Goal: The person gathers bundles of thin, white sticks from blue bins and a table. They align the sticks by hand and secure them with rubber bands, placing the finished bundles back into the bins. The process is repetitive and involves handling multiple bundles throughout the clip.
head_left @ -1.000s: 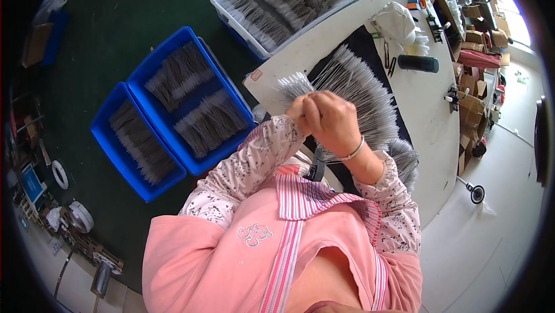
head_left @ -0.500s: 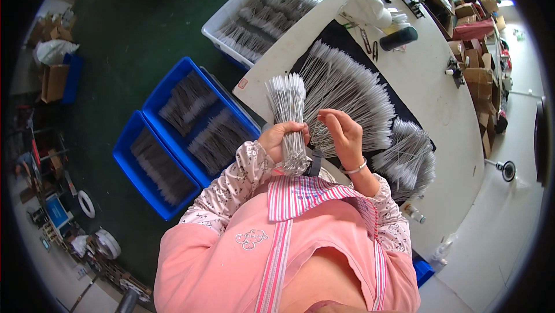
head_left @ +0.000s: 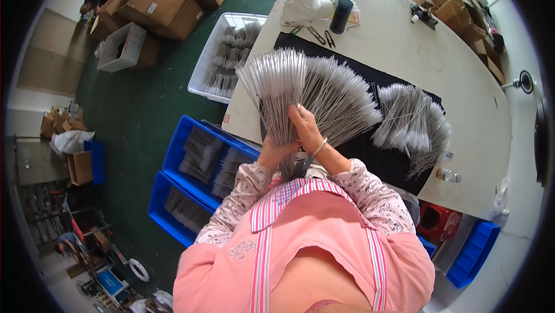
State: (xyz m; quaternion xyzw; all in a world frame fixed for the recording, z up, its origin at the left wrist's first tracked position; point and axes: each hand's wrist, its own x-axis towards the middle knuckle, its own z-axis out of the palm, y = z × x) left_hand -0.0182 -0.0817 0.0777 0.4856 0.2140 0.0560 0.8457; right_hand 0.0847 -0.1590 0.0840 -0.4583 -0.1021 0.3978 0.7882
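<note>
A thick bunch of thin wire-handled brushes with white bristles (head_left: pixel 277 76) stands in front of my chest, bristle ends away from me and fanned out. My left hand (head_left: pixel 274 152) is wrapped round the wire handles low on the bunch's left side. Higher up on the right side, my right hand (head_left: pixel 307 131) closes on the same bunch, thumb against the wires. A wide fan of more brushes (head_left: pixel 344 90) lies on the black cloth (head_left: pixel 370 154) just right of my hands. The handle ends near my apron are partly hidden by my hands.
Another brush pile (head_left: pixel 410 119) lies on the cloth's right part. The white table (head_left: pixel 462 99) also bears a dark bottle (head_left: pixel 341 15), a white cap (head_left: pixel 306 7), snips (head_left: pixel 329 39) and a small jar (head_left: pixel 448 175). Left stand blue bins (head_left: pixel 173 151) and a white bin (head_left: pixel 199 84) with brushes.
My right hand has come from open beside the bunch to gripping it. The held bunch looks larger and more fanned. My view has turned, shifting the table and bins.
</note>
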